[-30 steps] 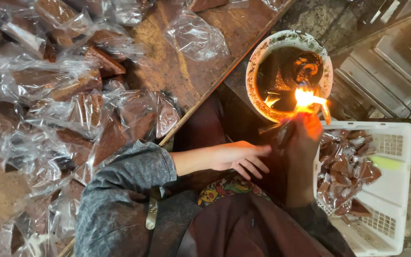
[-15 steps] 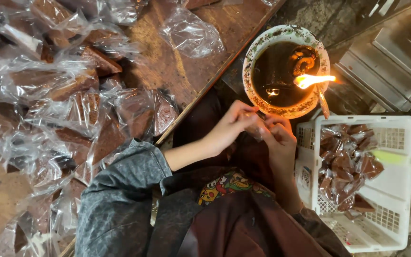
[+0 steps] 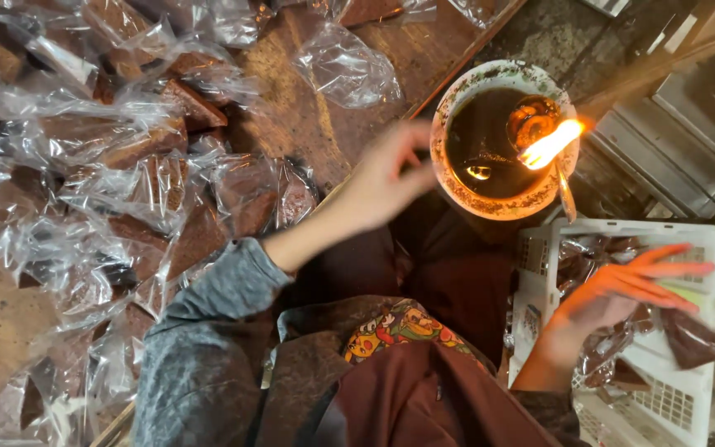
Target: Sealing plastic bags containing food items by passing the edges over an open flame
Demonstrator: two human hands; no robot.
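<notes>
The person's right hand [image 3: 622, 290] is hovering flat over the white slotted plastic basket [image 3: 697, 240], fingers spread and released, holding nothing that I can make out — a clear plastic packet with a brown wedge inside [image 3: 693, 339] is lying just under the fingertips, on the basket's outer edge. The left hand [image 3: 386, 178] is lifting toward the wooden worktop [image 3: 291, 91], blurred, fingers loosely curled; I cannot tell whether it is pinching anything. To my eye, doing this well is mostly a matter of letting each packet settle among the others rather than perch on the rim, and of keeping sleeve and wrapping well away from the flame. The round clay bowl with a crusted rim [image 3: 502, 136] is sitting between worktop and basket, holding a dark liquid, probably oil, with a wick burning bright orange [image 3: 549, 145] at its right side — close to both hands' paths. The basket is holding several wrapped brown pieces piled loosely, and part of its slotted bottom is showing. Across the worktop a heap of clear crinkled bags with brown wedges [image 3: 117, 165] is spreading out, overlapping.
</notes>
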